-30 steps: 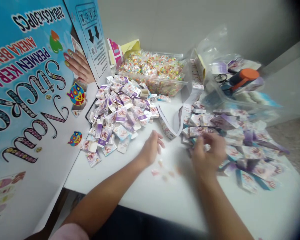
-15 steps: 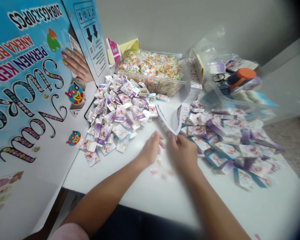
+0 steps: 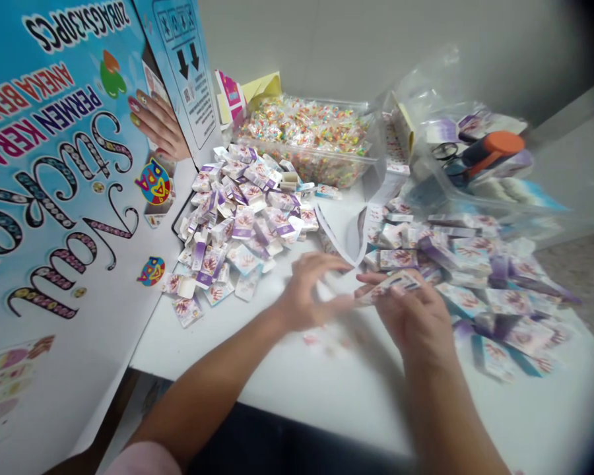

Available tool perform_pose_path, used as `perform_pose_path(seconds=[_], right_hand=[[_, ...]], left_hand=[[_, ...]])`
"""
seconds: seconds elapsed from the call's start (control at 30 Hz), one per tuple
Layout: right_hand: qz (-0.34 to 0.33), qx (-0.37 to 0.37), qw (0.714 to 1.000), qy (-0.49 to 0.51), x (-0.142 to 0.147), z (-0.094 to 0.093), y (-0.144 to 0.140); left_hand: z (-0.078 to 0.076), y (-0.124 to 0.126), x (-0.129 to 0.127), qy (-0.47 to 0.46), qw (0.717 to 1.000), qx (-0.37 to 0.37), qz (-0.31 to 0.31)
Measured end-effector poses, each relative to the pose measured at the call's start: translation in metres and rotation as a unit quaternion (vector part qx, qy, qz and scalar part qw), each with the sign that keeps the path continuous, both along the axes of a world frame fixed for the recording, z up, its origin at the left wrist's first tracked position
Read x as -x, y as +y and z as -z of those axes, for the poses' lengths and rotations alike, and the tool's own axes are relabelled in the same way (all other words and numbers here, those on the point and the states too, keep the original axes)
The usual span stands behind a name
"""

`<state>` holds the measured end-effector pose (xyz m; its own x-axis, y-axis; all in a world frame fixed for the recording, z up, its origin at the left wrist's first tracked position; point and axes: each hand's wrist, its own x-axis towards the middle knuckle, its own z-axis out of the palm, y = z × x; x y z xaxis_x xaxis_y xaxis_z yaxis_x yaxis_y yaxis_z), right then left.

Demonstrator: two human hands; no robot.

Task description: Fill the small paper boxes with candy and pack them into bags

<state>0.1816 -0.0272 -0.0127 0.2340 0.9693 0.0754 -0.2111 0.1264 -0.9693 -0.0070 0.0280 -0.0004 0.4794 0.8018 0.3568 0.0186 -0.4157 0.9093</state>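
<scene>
Right hand: the right hand (image 3: 418, 316) is closed around a small flat purple-and-white printed carton (image 3: 389, 285), pinched between thumb and fingers just above the white tabletop (image 3: 327, 389).
Left hand: the left hand (image 3: 309, 297) is brought up to the carton's left end, fingers curled narrow and touching it — the piece appears to be steadied from both ends so it can be worked.
Carton: thin, still flattened, slightly blurred; purple bands and a reddish motif are made out, no finer print.
Near pile: a spread of similar flat cartons (image 3: 475, 277) lies just right of the hands, within easy reach.
Far-left pile: a heap of folded-up little boxes (image 3: 242, 211) is kept apart, left of centre.
Far side: a clear tub of multicoloured sweets (image 3: 309, 142) is set against the wall.
Left edge: a large blue printed cardboard case (image 3: 64, 185) is leaned beside the table.
</scene>
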Motion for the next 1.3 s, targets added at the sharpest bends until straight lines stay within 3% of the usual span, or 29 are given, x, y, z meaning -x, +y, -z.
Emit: perform_pose_path(seconds=[0.07,0.2,0.27,0.33,0.37,0.47,0.53,0.6,0.7,0.87,1.07,1.17,1.3], right_hand=[[0.051,0.014,0.999,0.006,0.004,0.002,0.003],[0.102,-0.014,0.995,0.0,0.006,0.007,0.008],[0.086,-0.052,0.995,-0.01,0.005,0.006,0.007],[0.029,-0.089,0.99,-0.101,0.006,0.003,0.003],[0.001,-0.104,0.978,-0.183,0.008,0.001,0.001],[-0.036,-0.134,0.899,-0.415,0.016,-0.005,-0.002],[-0.017,-0.157,0.876,-0.456,0.02,-0.003,-0.001],[0.02,-0.168,0.876,-0.452,0.02,0.002,0.001],[0.065,-0.13,0.875,-0.461,0.019,0.012,0.004],[0.036,-0.064,0.896,-0.438,0.023,0.016,0.005],[0.074,-0.02,0.953,-0.293,0.022,0.015,0.006],[0.095,0.017,0.955,-0.279,0.015,0.017,0.006],[0.162,0.04,0.944,-0.284,0.011,0.019,0.005]], left_hand=[[0.004,-0.001,-0.003,0.031,0.998,0.028,0.055],[0.018,-0.004,-0.01,0.062,0.989,0.117,0.064],[0.024,-0.002,-0.01,0.029,0.98,0.191,0.048],[0.029,0.002,-0.009,-0.043,0.969,0.244,0.028],[0.03,0.005,-0.008,-0.084,0.963,0.255,0.024],[0.031,0.013,-0.007,-0.179,0.936,0.303,0.017],[0.028,0.016,-0.008,-0.213,0.908,0.36,-0.007],[0.025,0.017,-0.009,-0.227,0.885,0.406,-0.012],[0.019,0.015,-0.009,-0.185,0.898,0.398,0.019],[0.016,0.014,-0.005,-0.1,0.94,0.324,0.039],[0.014,0.01,-0.003,-0.027,0.971,0.238,0.021],[0.013,0.006,-0.005,-0.003,0.971,0.236,0.044],[0.019,0.006,-0.008,-0.036,0.959,0.277,0.051]])
